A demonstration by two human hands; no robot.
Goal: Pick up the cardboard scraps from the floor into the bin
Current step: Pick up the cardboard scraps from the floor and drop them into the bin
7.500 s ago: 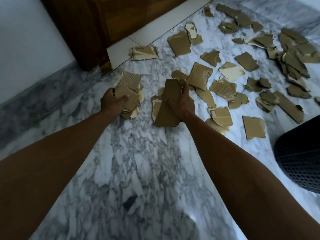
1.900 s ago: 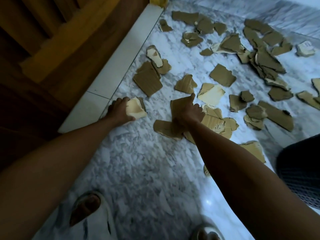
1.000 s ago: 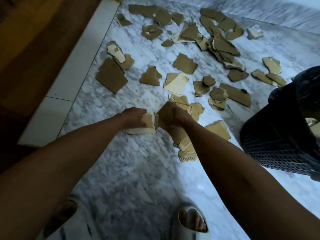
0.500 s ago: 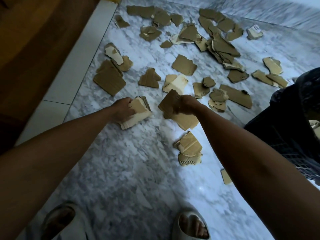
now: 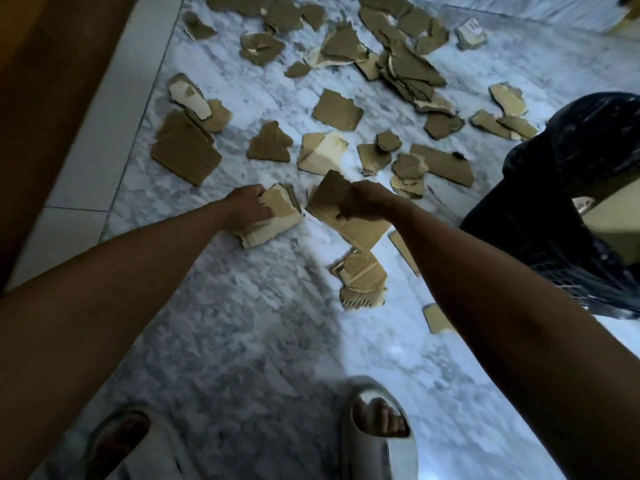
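Observation:
My left hand (image 5: 247,207) grips a thick stack of pale cardboard scraps (image 5: 273,220) above the marble floor. Beside it, my right hand (image 5: 363,202) grips a bunch of brown cardboard scraps (image 5: 341,211). The two bundles are close but apart. A dark mesh bin (image 5: 561,209) lined with a black bag stands at the right, with cardboard showing inside it. Two crumpled scraps (image 5: 362,278) lie on the floor below my right hand. Several more scraps (image 5: 336,110) are scattered over the floor ahead.
A wooden door (image 5: 52,64) and a white threshold strip (image 5: 110,109) run along the left. My feet in pale slippers (image 5: 379,427) stand at the bottom. A large flat scrap (image 5: 185,154) lies near the threshold. The marble wall base (image 5: 536,26) bounds the far side.
Both hands kept their bundles and drew slightly closer together. The view shifted a little; scraps that dropped earlier from my right hand's bundle lie on the floor.

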